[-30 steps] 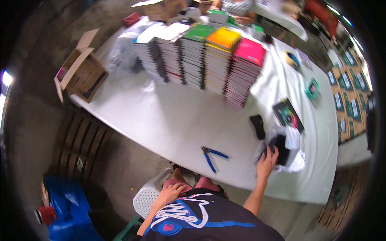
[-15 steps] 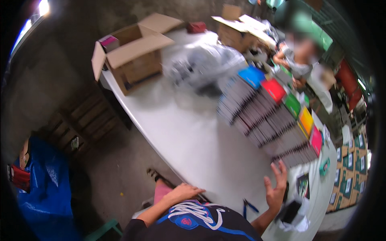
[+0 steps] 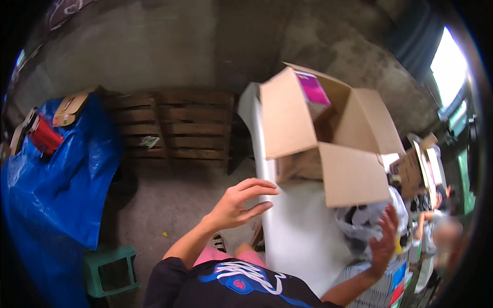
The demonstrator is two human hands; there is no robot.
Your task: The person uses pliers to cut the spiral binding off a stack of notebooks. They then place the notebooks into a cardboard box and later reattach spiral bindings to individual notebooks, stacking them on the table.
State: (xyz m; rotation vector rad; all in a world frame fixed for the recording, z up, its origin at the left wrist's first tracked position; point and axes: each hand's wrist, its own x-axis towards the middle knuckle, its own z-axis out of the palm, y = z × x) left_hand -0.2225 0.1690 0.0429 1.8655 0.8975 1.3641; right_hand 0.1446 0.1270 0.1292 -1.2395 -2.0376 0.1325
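An open cardboard box [image 3: 287, 118] stands on the end of the white table [image 3: 292, 226], its flaps folded outward. Inside it, at one corner, sits a magenta packet [image 3: 313, 88]. My left hand [image 3: 241, 203] is raised by the table's left edge, fingers apart, holding nothing and not touching the box. On the other side, my right hand [image 3: 384, 238] is up with spread fingers, slightly blurred, in front of a clear plastic bag [image 3: 354, 226] of dark items. Near my right forearm are stacked rows of thin grey-edged pieces [image 3: 359, 282] with coloured tops.
A wooden pallet [image 3: 190, 120] leans against the wall. At left, a blue tarp [image 3: 61, 200] covers a pile, beside a green plastic stool [image 3: 110, 269]. Another open carton [image 3: 408, 172] stands at the right. A co-worker [image 3: 431, 231] is beyond the table.
My view has swung left toward the cardboard box, which now appears much nearer. My left hand has lifted from beside my body to the table edge. The right hand stays raised and open.
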